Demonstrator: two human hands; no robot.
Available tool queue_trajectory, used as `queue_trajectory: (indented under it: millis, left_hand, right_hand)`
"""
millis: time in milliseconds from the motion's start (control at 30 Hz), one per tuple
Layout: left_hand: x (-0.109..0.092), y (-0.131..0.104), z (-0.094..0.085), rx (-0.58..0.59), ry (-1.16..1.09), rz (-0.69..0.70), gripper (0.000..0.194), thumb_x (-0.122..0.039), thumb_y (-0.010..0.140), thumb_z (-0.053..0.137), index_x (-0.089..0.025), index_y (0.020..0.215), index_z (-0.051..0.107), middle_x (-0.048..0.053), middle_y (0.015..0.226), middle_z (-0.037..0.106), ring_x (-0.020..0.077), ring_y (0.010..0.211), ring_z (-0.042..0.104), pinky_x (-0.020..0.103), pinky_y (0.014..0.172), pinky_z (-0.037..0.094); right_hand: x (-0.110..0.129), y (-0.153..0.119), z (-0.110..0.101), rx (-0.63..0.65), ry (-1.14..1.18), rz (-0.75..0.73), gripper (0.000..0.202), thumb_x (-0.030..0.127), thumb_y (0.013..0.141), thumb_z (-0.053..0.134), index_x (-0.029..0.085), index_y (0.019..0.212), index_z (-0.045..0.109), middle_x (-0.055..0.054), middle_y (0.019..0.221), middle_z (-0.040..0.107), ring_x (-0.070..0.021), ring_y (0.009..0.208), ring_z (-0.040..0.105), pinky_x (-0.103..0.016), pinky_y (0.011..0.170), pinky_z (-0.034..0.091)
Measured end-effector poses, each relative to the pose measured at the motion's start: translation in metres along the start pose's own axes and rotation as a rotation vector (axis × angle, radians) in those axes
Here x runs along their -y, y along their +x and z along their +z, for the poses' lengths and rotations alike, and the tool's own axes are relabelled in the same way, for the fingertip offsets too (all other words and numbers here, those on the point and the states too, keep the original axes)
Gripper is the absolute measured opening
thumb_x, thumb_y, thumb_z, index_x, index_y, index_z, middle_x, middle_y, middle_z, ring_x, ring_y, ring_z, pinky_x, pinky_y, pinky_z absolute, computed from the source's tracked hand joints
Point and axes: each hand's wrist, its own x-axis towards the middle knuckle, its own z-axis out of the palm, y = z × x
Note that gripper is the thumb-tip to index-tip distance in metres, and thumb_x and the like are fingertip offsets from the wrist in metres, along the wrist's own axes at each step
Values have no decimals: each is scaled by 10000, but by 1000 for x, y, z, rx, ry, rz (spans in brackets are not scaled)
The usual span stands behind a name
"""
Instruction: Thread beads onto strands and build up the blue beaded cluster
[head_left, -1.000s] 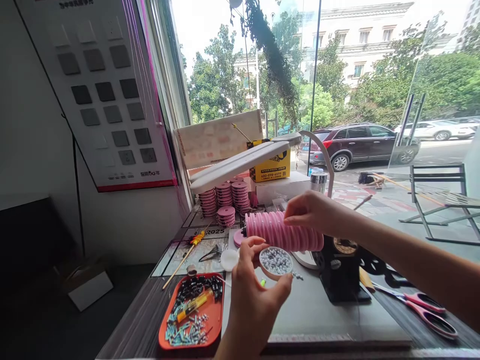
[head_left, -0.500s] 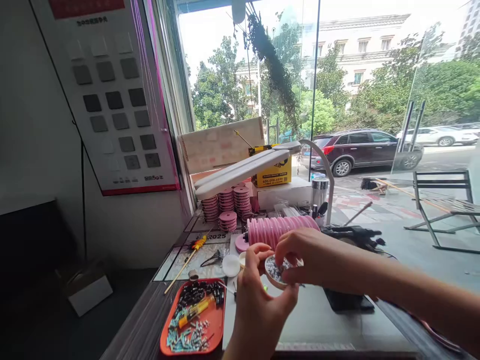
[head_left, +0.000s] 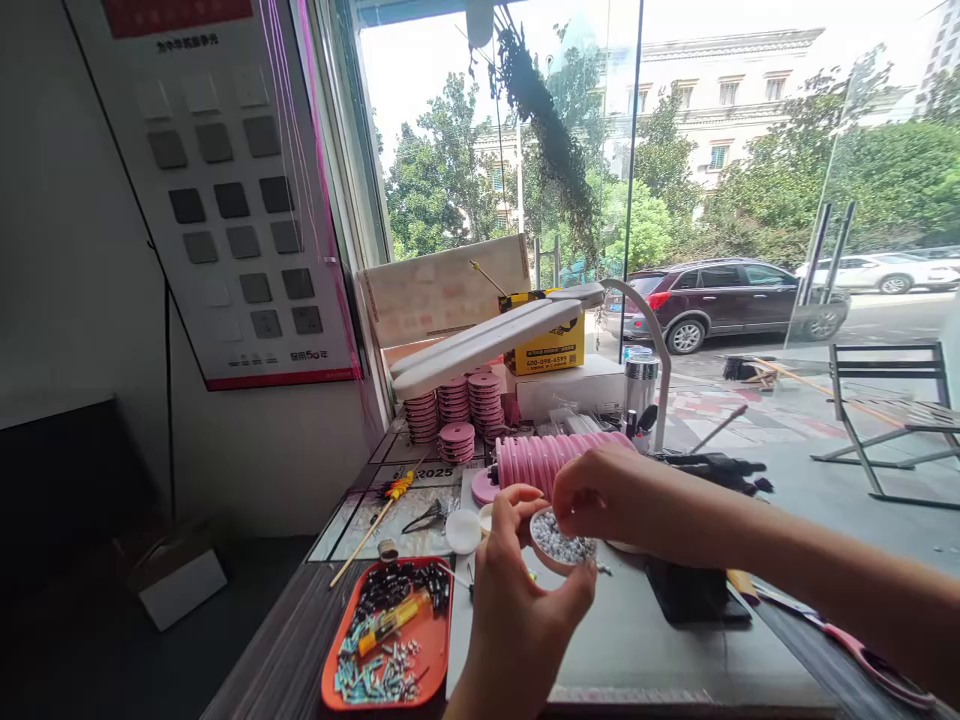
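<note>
Small grey and white beads (head_left: 561,541) fill a shallow round tub (head_left: 551,560). My left hand (head_left: 517,590) is closed around that tub, thumb at the near side and fingers at the far left. Over the tub's far right edge is my right hand (head_left: 600,490), its fingertips curled together in a pinch. What sits between those fingertips, if anything, is too small or hidden to make out. Right behind both hands lies a row of pink spools (head_left: 559,458). A few loose bits (head_left: 604,569) show just right of the tub.
An orange-red tray (head_left: 442,660) of black and metal small parts stands left of my left hand. Behind it are a white round lid (head_left: 463,531) and stacked pink spools (head_left: 455,443). A lamp (head_left: 487,345) arches overhead. Pink-handled scissors (head_left: 862,650) lie at the right.
My right hand has lifted out of the beads and shifted up slightly, uncovering more of them. My left hand keeps the tub in nearly the same place. Scissors now show below the right forearm.
</note>
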Motion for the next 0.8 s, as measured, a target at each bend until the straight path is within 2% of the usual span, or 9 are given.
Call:
queue_trajectory:
  millis: [267, 400, 533, 800]
  left_hand:
    - [-6, 1, 1, 26, 23, -34, 425, -148, 647, 625, -211, 1032, 456, 53, 1077, 554, 196, 923, 576, 312, 805, 454]
    - [-4, 1, 1, 28, 8, -32, 431, -158, 639, 638, -207, 1031, 465, 50, 1068, 549, 189, 898, 584, 296, 784, 466]
    - [1, 3, 1, 16, 13, -22, 435, -172, 641, 647, -205, 1038, 470, 54, 1065, 555, 199, 915, 588, 316, 807, 468]
    - [2, 4, 0, 12, 16, -12, 424, -210, 648, 648, -208, 1035, 478, 49, 1063, 550, 212, 921, 589, 342, 815, 461]
  right_hand:
    - [-10, 2, -14, -7, 81, 29, 142, 234, 715, 555, 144, 654, 647, 51, 513, 457, -66, 503, 360, -195, 471, 289]
    - [-34, 5, -24, -166, 47, 79, 210, 326, 728, 536, 151, 666, 632, 20, 548, 525, -91, 518, 423, -218, 490, 325]
    - [-50, 8, -28, -236, 15, 130, 203, 320, 715, 542, 151, 628, 615, 10, 536, 526, -101, 513, 436, -231, 487, 324]
    - [-51, 9, -28, -241, -2, 136, 160, 275, 701, 567, 159, 604, 618, 33, 511, 495, -86, 501, 414, -223, 477, 304]
